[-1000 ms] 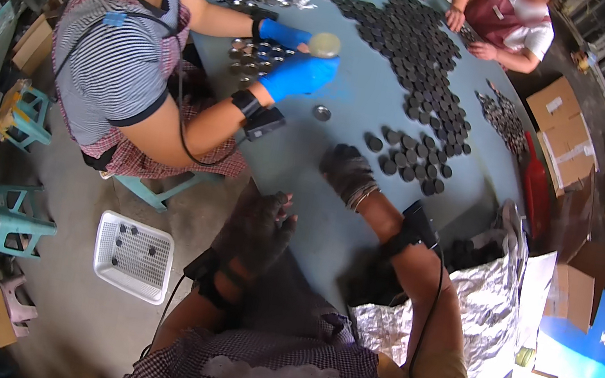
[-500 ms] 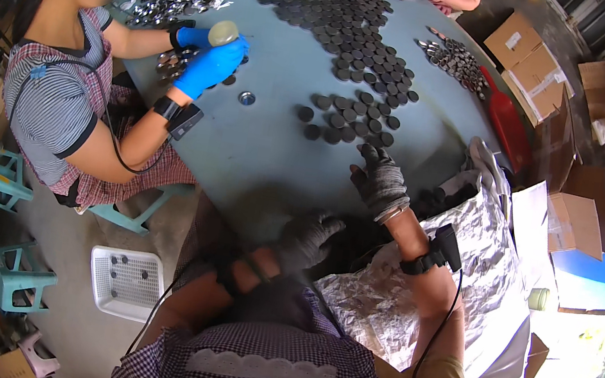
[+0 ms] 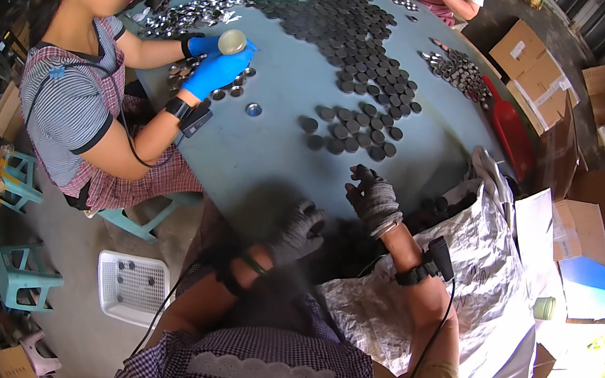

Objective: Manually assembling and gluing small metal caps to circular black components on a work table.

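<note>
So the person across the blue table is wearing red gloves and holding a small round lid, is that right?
Not quite. In the head view that co-worker's gloves are blue, not red. The rest holds: they hold a small round lid over the blue table.

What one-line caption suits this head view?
Gloved left hand and right hand reach over dark round discs at the blue table edge.

Both my forearms enter from the lower edge, each with a dark band at the wrist. My left hand point(image 3: 299, 232) is gloved, knuckles up, fingers curled downward; its grip appears loosely closed, though blur prevents confirmation. My right hand point(image 3: 371, 194), also gloved, sits further forward, fingers bent and partly spread.
</note>
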Motion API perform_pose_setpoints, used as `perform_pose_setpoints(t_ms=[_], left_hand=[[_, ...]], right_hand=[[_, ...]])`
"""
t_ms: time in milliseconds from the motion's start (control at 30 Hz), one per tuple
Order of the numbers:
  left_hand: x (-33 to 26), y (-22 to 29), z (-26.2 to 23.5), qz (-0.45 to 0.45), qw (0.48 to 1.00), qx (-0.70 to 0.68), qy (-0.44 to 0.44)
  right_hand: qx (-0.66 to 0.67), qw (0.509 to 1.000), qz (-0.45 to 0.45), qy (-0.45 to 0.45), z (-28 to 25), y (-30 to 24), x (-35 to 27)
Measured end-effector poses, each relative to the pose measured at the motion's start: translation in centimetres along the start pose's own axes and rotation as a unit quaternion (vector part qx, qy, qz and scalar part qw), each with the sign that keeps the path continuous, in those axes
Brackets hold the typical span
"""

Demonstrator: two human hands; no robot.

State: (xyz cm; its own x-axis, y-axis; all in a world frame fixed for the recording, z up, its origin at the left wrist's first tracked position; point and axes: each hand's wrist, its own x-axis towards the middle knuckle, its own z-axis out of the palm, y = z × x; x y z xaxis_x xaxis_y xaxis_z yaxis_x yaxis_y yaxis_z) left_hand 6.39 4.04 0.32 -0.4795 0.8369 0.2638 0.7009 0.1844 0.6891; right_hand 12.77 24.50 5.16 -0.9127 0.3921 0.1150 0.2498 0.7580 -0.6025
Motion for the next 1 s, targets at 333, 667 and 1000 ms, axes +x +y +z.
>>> perform_pose_setpoints(t_ms=[333,667,1000], left_hand=[[-2.7,-2.2,-5.7,-0.062,0.979,0.064,0.185],[-1.7,0.2,-6.5,-0.142,0.985,0.085,0.05],[-2.2,0.7,-5.0,-0.023,0.956,-0.256,0.141]], right_hand=[[-0.003,0.999,0.0,-0.032,0.9,-1.3,-0.1],[0.221,0.973,0.015,-0.065,3.7,-0.6,-1.3],[0.417,0.881,0.017,-0.224,1.7,-4.9,-2.5]])
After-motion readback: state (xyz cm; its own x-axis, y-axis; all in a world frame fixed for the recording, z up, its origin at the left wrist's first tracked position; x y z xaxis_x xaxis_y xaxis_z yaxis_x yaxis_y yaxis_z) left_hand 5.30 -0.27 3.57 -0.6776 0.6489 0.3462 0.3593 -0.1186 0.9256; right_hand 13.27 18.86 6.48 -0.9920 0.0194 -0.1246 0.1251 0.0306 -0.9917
